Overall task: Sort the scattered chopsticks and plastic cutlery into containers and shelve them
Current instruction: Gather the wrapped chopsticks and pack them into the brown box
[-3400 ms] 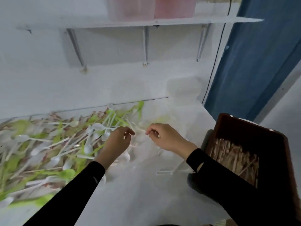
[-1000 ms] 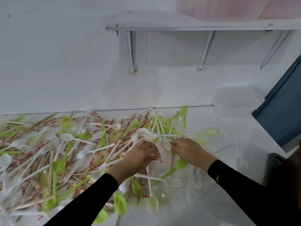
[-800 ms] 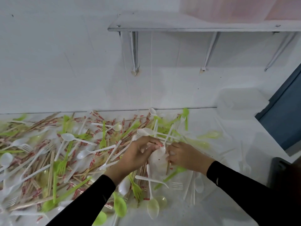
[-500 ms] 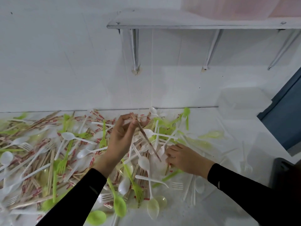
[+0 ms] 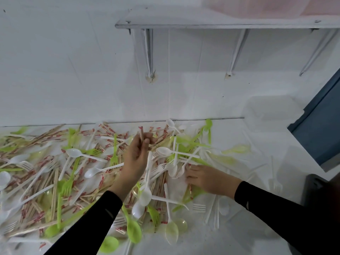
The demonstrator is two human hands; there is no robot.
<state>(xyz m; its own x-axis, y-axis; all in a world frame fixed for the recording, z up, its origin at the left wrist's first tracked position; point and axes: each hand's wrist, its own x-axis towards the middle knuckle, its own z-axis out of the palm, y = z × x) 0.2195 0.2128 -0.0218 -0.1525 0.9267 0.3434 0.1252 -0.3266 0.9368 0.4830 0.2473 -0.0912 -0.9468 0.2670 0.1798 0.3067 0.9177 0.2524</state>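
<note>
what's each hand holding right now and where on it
The left hand pinches a chopstick near its upper end, lifted above the pile. The right hand lies flat on the cutlery; whether it grips anything cannot be told.

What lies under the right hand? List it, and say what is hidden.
The right hand rests flat on the pile: white spoons and a wrapped chopstick poke out at its edges, green cutlery below the wrist. Whatever sits beneath the palm is covered.
</note>
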